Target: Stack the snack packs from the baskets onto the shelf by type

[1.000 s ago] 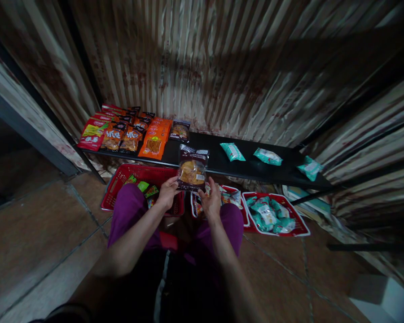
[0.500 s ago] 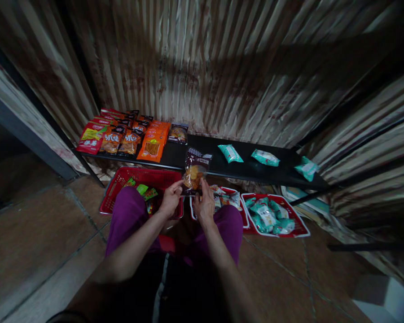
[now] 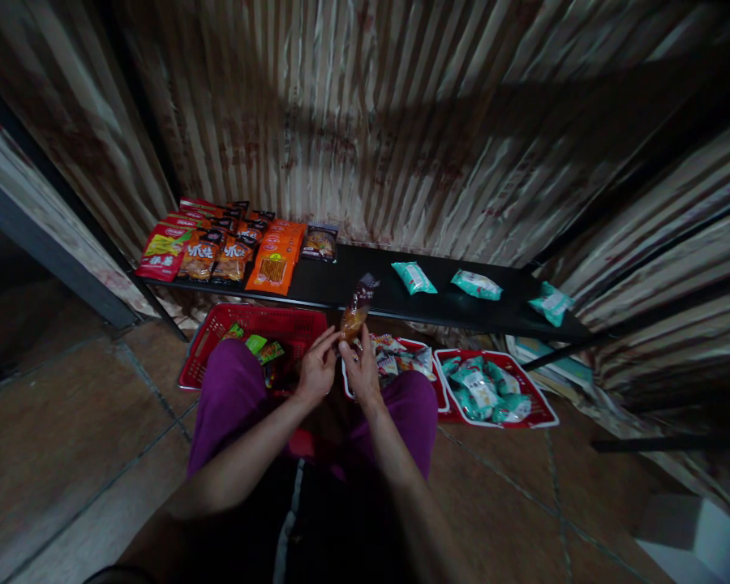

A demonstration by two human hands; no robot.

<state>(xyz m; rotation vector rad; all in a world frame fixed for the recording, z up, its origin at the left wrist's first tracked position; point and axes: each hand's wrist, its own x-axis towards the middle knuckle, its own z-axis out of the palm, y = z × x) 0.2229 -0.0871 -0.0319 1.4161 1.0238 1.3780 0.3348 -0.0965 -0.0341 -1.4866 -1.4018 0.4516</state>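
Observation:
A dark-topped snack packet (image 3: 357,311) with a clear lower part and golden food inside is held upright, turned edge-on, in front of the black shelf (image 3: 365,276). My right hand (image 3: 362,371) pinches its lower end between thumb and fingers. Beside it, my left hand (image 3: 317,369) has its fingers stretched out, the tips at the packet's lower left edge; whether they touch it I cannot tell. A similar dark packet (image 3: 319,242) lies on the shelf, right of the orange snack packets (image 3: 272,264).
Red packets (image 3: 163,250) and black-and-orange packets (image 3: 199,255) fill the shelf's left end. Several teal packets (image 3: 414,277) lie to the right. Below stand a red basket (image 3: 210,345), a middle basket (image 3: 443,393) of packets, and a basket (image 3: 547,414) of teal packets.
The snack packet has turned from facing me to edge-on. My left hand has loosened its grip and its fingers have straightened, while my right hand keeps hold.

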